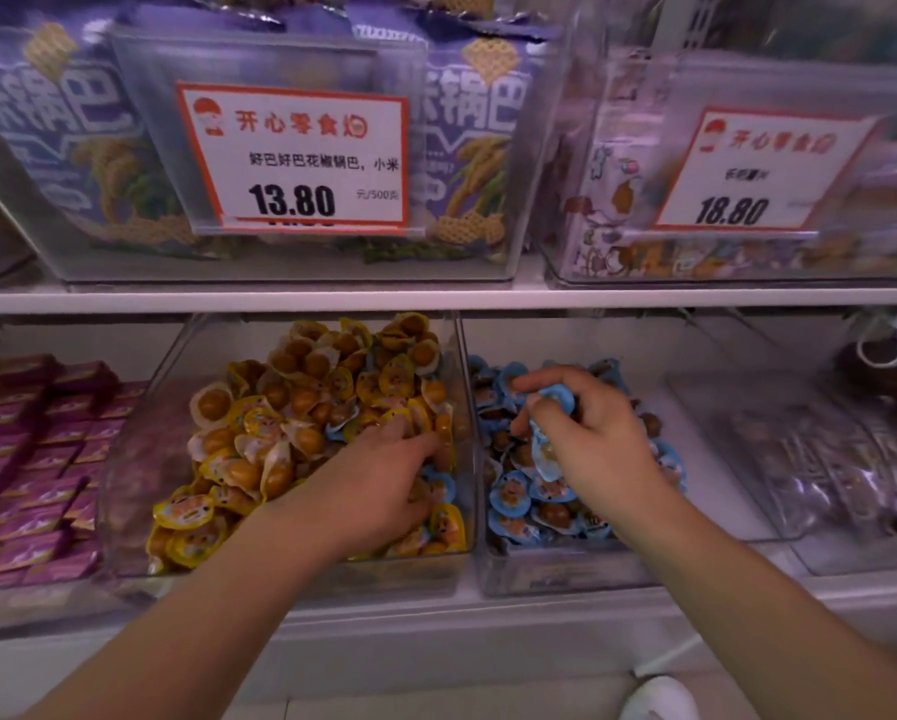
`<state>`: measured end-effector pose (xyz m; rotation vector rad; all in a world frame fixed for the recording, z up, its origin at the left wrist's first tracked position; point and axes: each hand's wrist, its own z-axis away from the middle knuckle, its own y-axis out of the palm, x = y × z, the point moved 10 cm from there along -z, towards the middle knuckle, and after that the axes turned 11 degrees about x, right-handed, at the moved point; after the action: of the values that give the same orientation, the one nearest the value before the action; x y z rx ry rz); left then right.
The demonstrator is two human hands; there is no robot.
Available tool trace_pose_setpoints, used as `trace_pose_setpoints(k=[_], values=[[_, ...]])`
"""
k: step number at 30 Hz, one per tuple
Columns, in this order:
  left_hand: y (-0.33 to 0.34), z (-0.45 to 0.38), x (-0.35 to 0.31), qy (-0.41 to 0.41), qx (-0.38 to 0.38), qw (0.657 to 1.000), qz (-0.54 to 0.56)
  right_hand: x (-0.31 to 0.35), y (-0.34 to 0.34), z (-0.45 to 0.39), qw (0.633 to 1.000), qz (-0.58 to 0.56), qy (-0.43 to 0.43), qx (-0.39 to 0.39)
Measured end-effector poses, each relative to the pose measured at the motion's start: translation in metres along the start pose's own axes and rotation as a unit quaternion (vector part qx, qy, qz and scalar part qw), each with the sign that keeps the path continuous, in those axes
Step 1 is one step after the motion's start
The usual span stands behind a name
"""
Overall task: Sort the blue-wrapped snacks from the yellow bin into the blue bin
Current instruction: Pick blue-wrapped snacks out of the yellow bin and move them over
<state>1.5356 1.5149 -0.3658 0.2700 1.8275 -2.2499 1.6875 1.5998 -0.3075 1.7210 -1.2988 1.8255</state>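
Shop shelving holds two clear bins side by side under a white shelf edge [436,299], with price tags on the tubs above. Reaching into the yellow bin [124,459], the left hand [384,470] digs curled fingers among yellow-wrapped snacks [280,407], just beside a blue-wrapped snack [438,483] at the right wall. Over the blue bin [555,571], the right hand [592,433] pinches several blue-wrapped snacks [553,402] above the blue pile [514,496].

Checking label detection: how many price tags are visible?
2. One price tag reading 13.80 is on the upper-left clear bin; the other price tag reading 18.80 is on the upper-right bin.
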Motion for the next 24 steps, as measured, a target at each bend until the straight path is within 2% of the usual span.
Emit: trace_pose_setpoints(k=[3,7,11,13,15,19,21,24], values=[[-0.001,-0.002,-0.002,-0.001,0.0,1.0,-0.031,-0.001,0.001,-0.001,1.0,0.005,0.004,0.003],[-0.003,-0.001,0.003,0.003,0.002,0.998,0.059,-0.001,0.006,-0.001,1.0,-0.004,0.009,0.006],[-0.012,0.001,0.016,-0.01,-0.044,0.991,0.129,0.001,0.011,-0.002,0.999,-0.021,0.017,0.017],[-0.022,0.004,0.03,-0.022,-0.091,0.967,0.238,0.003,0.011,-0.002,0.999,-0.04,0.022,0.015],[-0.036,0.013,0.044,-0.036,-0.153,0.924,0.349,0.008,0.009,-0.001,0.998,-0.067,0.014,-0.005],[-0.064,0.03,0.048,-0.027,-0.25,0.841,0.48,0.011,0.01,0.005,0.985,-0.164,0.037,-0.027],[-0.08,0.04,0.028,0.007,-0.287,0.832,0.474,0.008,0.024,0.01,0.965,-0.249,0.081,0.004],[-0.096,0.054,-0.027,0.068,-0.327,0.869,0.366,0.022,0.064,0.021,0.889,-0.411,0.135,0.147]])
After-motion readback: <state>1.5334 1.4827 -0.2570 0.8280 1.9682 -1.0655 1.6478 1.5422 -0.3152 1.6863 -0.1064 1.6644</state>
